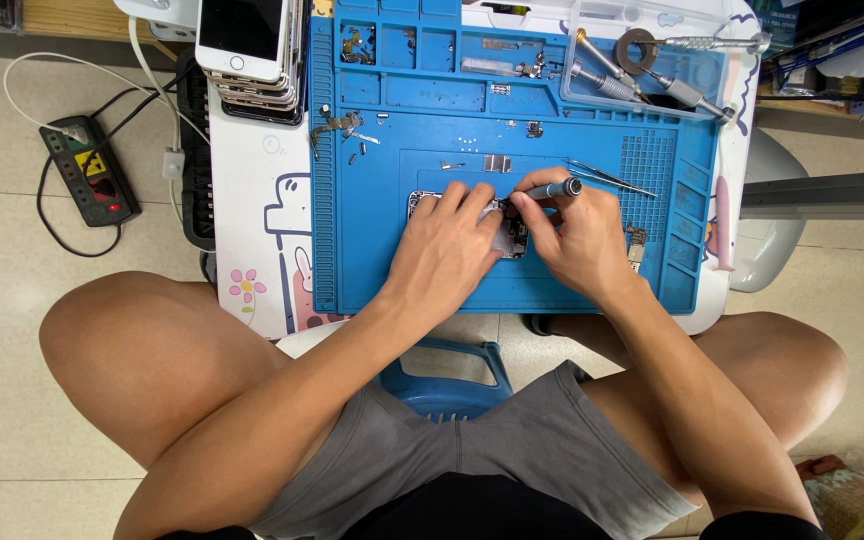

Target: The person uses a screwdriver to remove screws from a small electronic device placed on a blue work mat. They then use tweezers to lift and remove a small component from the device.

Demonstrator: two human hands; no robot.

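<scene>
Fingers of our right hand (580,240) were pinched around a grey screwdriver (552,189). Our left hand (449,243) pressed flat on the opened phone (512,238), lying beneath both hands on the blue mat (372,250).

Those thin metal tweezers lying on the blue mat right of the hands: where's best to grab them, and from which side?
Grip the thin metal tweezers mid-shaft from above, pinching across the narrow width. They lie flat on the blue silicone mat, slanted, clear of the right hand, so the middle is free.

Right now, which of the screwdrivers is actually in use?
The grey screwdriver gripped in the right hand, over the opened phone on the blue mat. The other screwdrivers lie untouched in the clear tray at the top.
</scene>
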